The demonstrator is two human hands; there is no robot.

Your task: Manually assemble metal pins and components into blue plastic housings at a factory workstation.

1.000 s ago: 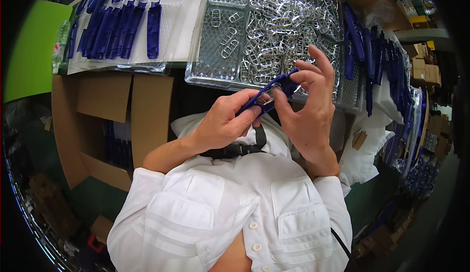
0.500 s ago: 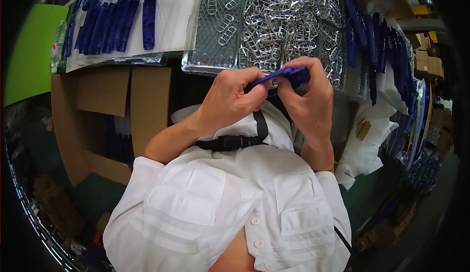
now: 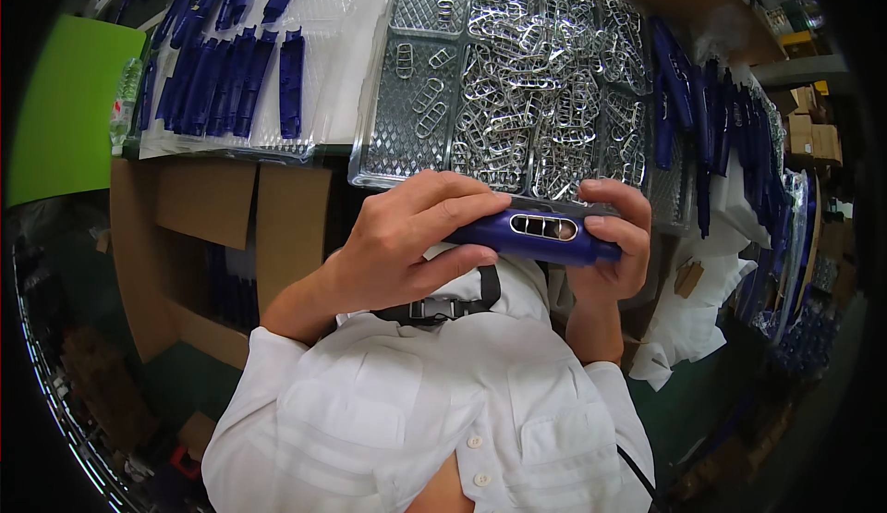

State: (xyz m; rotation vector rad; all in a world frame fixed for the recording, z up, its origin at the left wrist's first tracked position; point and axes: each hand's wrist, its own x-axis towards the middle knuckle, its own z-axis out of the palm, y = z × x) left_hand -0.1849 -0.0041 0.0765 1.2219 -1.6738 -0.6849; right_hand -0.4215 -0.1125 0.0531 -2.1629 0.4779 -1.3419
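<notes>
A dark blue plastic housing (image 3: pixel 488 233) lies level between my two hands, just in front of the clear tray. An oval silver grille frame (image 3: pixel 545 227) with crossbars is set in the slot on its face. My left hand (image 3: pixel 416 233) is closed round the housing's left end, thumb below and fingers along the top. At the other end my right hand (image 3: pixel 617 240) grips it, fingertips on its top and front edge. Behind it, a clear tray (image 3: pixel 399 148) with compartments carries many loose silver frames (image 3: pixel 522 97).
Rows of blue housing shells (image 3: pixel 291 83) lie on white sheeting at the back left. More blue parts (image 3: pixel 711 134) are stacked at the right. An open cardboard box (image 3: pixel 139 263) with blue pieces inside stands at lower left. A plastic bottle (image 3: pixel 125 102) is beside a green panel (image 3: pixel 69 116).
The housing has turned from edge-on to show its outer face with the silver frame. Both hands have come lower and spread toward its two ends.
</notes>
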